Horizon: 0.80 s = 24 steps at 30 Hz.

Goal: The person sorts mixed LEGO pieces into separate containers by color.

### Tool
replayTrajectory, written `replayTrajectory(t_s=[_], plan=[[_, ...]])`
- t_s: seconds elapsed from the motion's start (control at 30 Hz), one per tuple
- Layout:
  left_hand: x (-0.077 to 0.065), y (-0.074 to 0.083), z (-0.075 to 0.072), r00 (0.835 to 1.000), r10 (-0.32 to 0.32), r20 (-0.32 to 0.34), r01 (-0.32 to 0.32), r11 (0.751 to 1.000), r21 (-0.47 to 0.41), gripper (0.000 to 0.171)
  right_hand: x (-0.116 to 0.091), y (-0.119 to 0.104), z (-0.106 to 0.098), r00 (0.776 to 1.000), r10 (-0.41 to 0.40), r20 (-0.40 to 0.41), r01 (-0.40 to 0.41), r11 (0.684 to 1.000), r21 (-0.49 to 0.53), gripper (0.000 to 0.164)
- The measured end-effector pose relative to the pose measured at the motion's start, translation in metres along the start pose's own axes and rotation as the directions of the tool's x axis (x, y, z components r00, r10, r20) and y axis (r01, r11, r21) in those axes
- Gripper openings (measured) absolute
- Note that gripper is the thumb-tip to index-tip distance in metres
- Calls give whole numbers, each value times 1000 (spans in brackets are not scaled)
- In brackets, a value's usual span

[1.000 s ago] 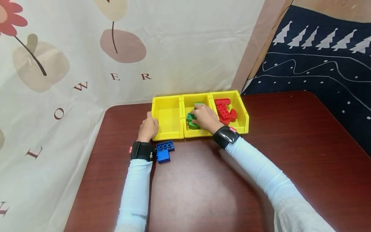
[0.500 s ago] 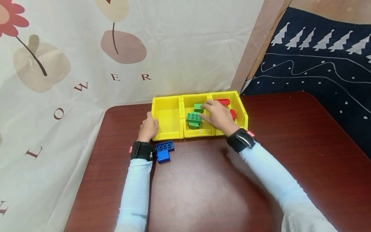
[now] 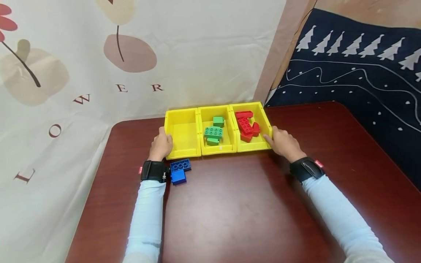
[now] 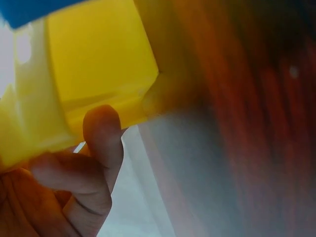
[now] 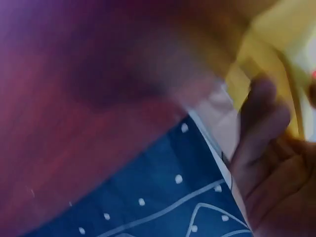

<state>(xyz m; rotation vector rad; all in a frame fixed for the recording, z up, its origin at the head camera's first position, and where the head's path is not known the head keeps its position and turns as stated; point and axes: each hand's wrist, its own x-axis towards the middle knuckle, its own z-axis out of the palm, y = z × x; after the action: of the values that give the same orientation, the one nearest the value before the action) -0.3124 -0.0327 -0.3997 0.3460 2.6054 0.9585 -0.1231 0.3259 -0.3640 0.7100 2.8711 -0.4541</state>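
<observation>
Three yellow storage bins stand side by side: the left bin [image 3: 183, 133] holds nothing, the middle bin [image 3: 227, 147] has green toy bricks [image 3: 213, 132], and the right bin [image 3: 263, 122] has red toy bricks [image 3: 245, 126]. My left hand [image 3: 160, 145] grips the outer left side of the left bin; in the left wrist view its bent fingers [image 4: 102, 133] touch the yellow wall. On the opposite end, my right hand [image 3: 285, 144] holds the right bin's outer side, its thumb at the rim. Blue toy bricks [image 3: 179, 176] lie on the table, close to my left wrist.
The bins sit near the back of the dark red-brown table [image 3: 236, 215]. Behind it hangs a pale printed cloth [image 3: 197, 54]. A navy cloth with white trees [image 3: 352, 69] hangs at the right.
My right hand has left the green bricks in the middle bin and moved right to the right bin's outer side. My left hand stays at the left bin. The view has shifted slightly.
</observation>
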Motion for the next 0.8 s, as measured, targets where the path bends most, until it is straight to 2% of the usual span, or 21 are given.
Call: replayTrajectory(t_s=[0.1, 0.23, 0.3, 0.37, 0.47, 0.5, 0.57, 0.63, 0.7, 0.8], plan=[[-3, -5, -5, 1000, -8, 16, 8, 1000, -19, 51, 4, -4, 9, 999, 15, 32, -16, 999, 31, 46], [-10, -5, -11, 999, 10, 42, -9, 1000, -7, 57, 5, -6, 12, 997, 68, 32, -69, 996, 56, 41], [-16, -1, -15, 1000, 28, 10, -28, 999, 15, 59, 4, -4, 10, 995, 93, 31, -95, 993, 65, 40], [-28, -1, -19, 997, 51, -64, -48, 998, 42, 57, 4, -2, 8, 994, 102, 36, -104, 992, 72, 40], [-52, 0, -21, 981, 130, -141, -118, 989, 87, 50, 4, 1, 7, 993, 108, 57, -113, 990, 80, 41], [-62, 0, -21, 976, 170, -138, -155, 982, 110, 48, 4, 2, 6, 992, 110, 65, -115, 990, 82, 42], [-80, -3, -17, 964, 253, -82, -237, 957, 167, 45, 4, 5, 6, 991, 111, 80, -118, 989, 87, 45], [-98, -7, -11, 944, 329, -8, -318, 920, 230, 45, 4, 7, 6, 991, 103, 88, -111, 990, 90, 46], [-111, -15, -4, 925, 375, 52, -374, 882, 288, 49, 5, 7, 6, 992, 86, 92, -94, 991, 93, 47], [-124, -27, 6, 901, 430, 54, -417, 826, 380, 52, 10, 2, 9, 994, 44, 97, -54, 993, 107, 48]])
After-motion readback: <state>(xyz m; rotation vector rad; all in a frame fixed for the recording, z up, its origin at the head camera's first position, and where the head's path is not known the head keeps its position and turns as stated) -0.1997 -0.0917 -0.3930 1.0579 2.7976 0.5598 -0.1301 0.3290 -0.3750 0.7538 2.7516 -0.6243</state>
